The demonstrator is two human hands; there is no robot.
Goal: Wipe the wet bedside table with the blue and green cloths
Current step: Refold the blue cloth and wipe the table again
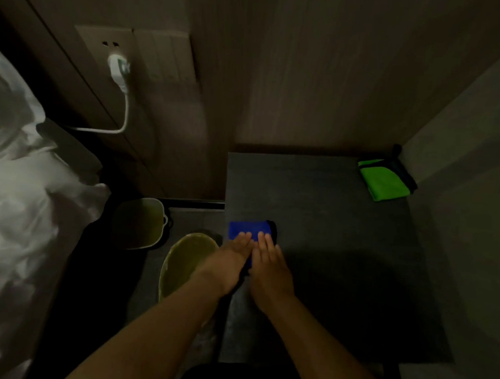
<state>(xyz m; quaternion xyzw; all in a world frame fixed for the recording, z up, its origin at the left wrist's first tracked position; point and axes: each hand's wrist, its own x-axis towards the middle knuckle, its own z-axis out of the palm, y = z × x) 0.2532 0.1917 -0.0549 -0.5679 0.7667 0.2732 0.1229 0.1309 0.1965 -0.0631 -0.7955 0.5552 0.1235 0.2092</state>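
The dark bedside table fills the middle right of the head view. A folded blue cloth lies at the table's left edge. My left hand and my right hand both press flat on it, fingers straight, side by side. A folded green cloth lies in the table's far right corner, apart from both hands.
A white bed stands at the left. Two bins, one and a round one, stand on the floor left of the table. A white charger is plugged into the wall socket. Walls close in behind and to the right.
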